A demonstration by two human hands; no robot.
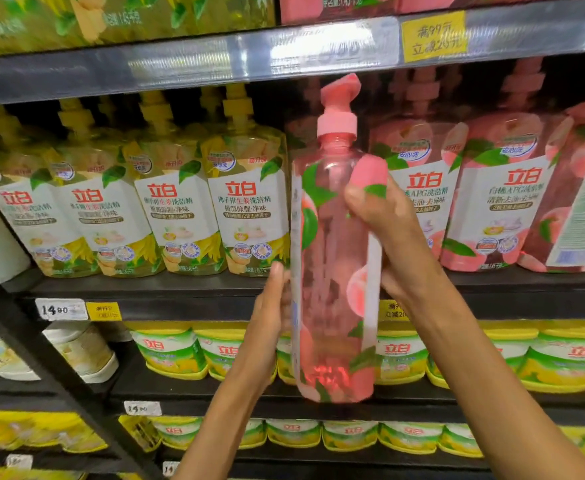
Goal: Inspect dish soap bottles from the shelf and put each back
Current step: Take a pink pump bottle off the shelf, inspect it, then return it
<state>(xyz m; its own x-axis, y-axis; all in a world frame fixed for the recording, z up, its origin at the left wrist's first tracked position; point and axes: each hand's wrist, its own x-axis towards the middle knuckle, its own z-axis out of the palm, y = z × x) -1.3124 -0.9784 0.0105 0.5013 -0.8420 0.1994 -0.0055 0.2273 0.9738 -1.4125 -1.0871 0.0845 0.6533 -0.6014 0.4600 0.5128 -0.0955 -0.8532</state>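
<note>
A: Right hand (384,223) wraps our pink pump bottle (332,271) at the upper body; left hand (270,313) lies flat, fingers straight, against its lower left side. Bottle's upright, off the middle shelf (187,289), in front of the pink row.

B: Risk: we've got one real grip, up high. Could swing or slip. Pump head (339,90) sits near the upper shelf edge (187,67), may clip it.

A: Both forearms reach up from below.

pink pump bottle (332,271) upright, off shelf (180,296) | right hand (384,220) grips | left hand (270,313) flat against side
</note>
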